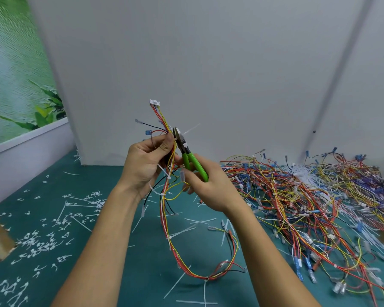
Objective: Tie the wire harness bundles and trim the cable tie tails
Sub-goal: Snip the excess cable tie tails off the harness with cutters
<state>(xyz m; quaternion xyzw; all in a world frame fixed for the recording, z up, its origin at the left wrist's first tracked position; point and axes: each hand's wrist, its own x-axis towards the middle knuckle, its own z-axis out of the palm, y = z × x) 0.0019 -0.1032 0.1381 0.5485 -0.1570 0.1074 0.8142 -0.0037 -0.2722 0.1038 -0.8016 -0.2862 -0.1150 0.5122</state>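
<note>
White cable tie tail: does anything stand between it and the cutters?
Nothing visible does. The white plastic cable tie tail starts right at the head of the green-handled cutters in the right hand; the left hand holds the multicoloured wire harness beside them.

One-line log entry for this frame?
step: trimming tie tail | left hand: holds wire harness | right hand: grips green cutters at the tail | table: cut tails left, harness pile right

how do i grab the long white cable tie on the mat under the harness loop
Pinch the cable tie near its lower left end, coming straight down from above: it lies flat on the mat, and that end sits clear of the wire harness.
</note>
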